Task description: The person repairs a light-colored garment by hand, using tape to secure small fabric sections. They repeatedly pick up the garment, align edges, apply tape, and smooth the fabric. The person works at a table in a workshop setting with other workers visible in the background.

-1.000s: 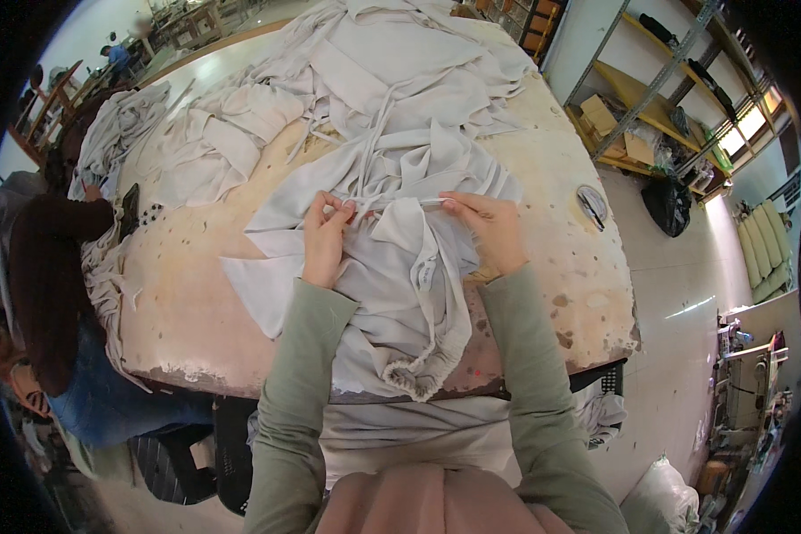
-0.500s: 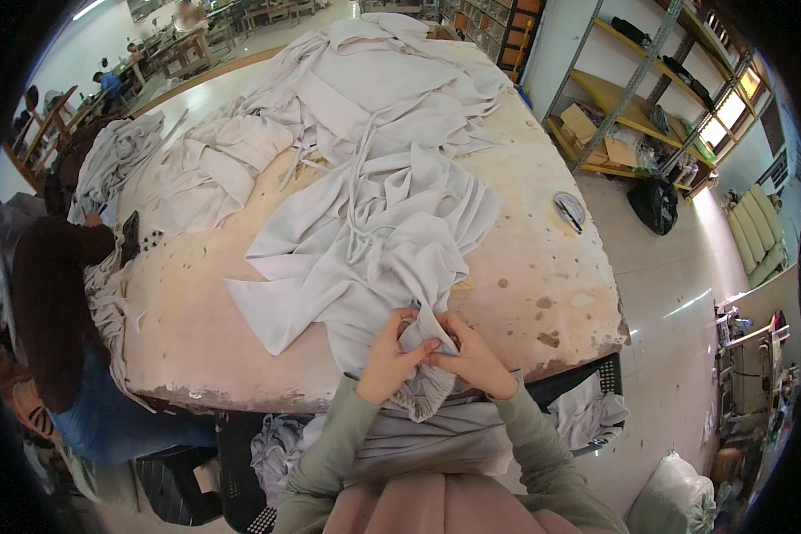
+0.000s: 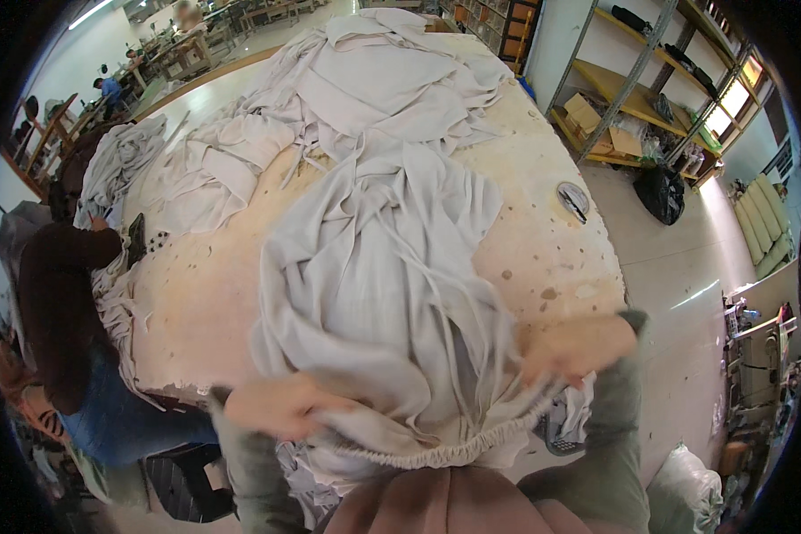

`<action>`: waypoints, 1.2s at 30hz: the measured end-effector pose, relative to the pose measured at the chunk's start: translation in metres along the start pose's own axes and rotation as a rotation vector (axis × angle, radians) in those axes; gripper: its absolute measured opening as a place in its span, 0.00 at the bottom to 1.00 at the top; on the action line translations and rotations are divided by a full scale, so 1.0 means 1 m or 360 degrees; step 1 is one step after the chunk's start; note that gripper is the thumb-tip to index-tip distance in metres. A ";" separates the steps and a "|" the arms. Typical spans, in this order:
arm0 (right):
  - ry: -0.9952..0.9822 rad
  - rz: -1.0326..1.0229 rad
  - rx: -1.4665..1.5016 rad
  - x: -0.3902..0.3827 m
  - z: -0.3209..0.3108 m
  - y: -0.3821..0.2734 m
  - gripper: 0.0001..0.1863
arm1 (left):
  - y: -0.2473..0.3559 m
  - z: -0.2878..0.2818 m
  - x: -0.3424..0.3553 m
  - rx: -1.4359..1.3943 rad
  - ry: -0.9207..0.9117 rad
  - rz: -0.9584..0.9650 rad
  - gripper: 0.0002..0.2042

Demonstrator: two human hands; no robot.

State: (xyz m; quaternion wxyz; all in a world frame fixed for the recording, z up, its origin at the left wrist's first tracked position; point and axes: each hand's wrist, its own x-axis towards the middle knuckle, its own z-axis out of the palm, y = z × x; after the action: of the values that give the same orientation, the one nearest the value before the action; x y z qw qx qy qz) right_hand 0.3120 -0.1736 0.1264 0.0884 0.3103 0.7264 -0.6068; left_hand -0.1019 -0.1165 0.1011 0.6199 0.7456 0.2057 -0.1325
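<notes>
A light grey garment (image 3: 374,294) with a gathered elastic edge and long thin ties lies spread over the near part of the table. Its elastic edge hangs stretched in a curve close to my body. My left hand (image 3: 280,405) grips one end of that edge, and my right hand (image 3: 578,347) grips the other, higher up at the table's right corner. Both hands are blurred by motion, so single fingers do not show clearly. The cloth between them is loose and folded, its far end resting on the tabletop.
More grey cloth (image 3: 374,80) is heaped at the table's far end. A round dish (image 3: 572,200) with a small dark tool sits near the right edge of the worn table (image 3: 196,311). On the left a co-worker (image 3: 58,303) handles cloth. Metal shelves (image 3: 632,98) and a black bag (image 3: 659,193) stand right.
My hands have moved from close together at the near edge to wide apart. The garment's gathered edge is now stretched between them, and its body has been pulled out straighter toward me.
</notes>
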 end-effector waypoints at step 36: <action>0.1652 0.0165 -0.0506 0.044 0.024 0.073 0.13 | -0.012 0.080 0.054 0.0351 0.1140 -0.0059 0.09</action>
State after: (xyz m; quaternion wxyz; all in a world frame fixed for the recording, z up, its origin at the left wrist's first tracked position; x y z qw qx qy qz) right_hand 0.3123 -0.1758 0.0377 -0.2062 0.5873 0.7412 -0.2515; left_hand -0.0553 -0.1857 0.0509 0.4222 0.8030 0.4075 0.1043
